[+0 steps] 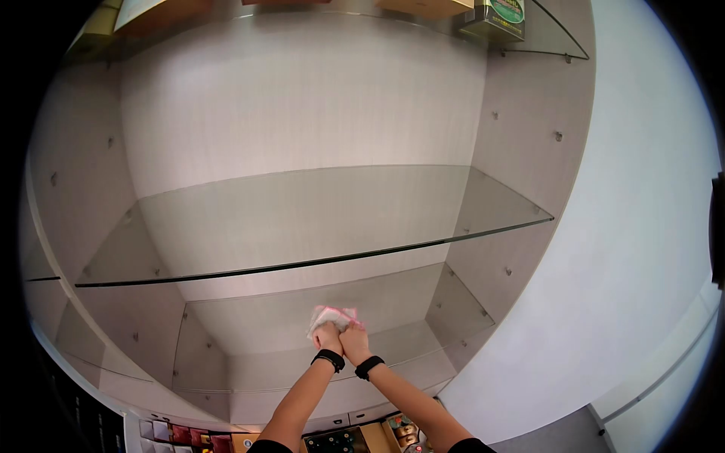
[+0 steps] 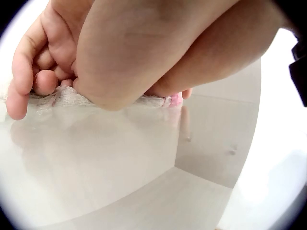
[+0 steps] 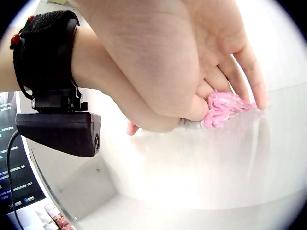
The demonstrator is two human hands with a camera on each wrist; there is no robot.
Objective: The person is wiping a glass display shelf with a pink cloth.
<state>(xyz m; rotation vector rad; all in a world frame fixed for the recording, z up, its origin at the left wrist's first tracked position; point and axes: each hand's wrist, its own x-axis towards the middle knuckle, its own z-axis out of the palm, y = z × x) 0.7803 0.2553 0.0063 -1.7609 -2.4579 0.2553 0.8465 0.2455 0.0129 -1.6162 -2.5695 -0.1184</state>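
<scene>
A white cloth with pink edging (image 1: 333, 313) lies bunched on the lower glass shelf (image 1: 257, 325). My left hand (image 1: 327, 336) grips its left part; in the left wrist view the fingers (image 2: 24, 72) curl over the white cloth (image 2: 67, 97). Close beside it, my right hand (image 1: 355, 341) holds the right part. The right wrist view shows a pink fold of cloth (image 3: 223, 108) bunched between thumb and fingers, with a fingertip down at the glass. The two wrists, each in a black band, almost meet, and the hands are mirrored in the glass.
Another glass shelf (image 1: 325, 219) spans the cabinet above and nearer the top, its front edge (image 1: 317, 263) dark. Boxes (image 1: 495, 19) stand on the topmost shelf. Metal shelf pegs (image 1: 559, 137) stick out of the side walls. Low down are drawers and open boxes (image 1: 336, 442).
</scene>
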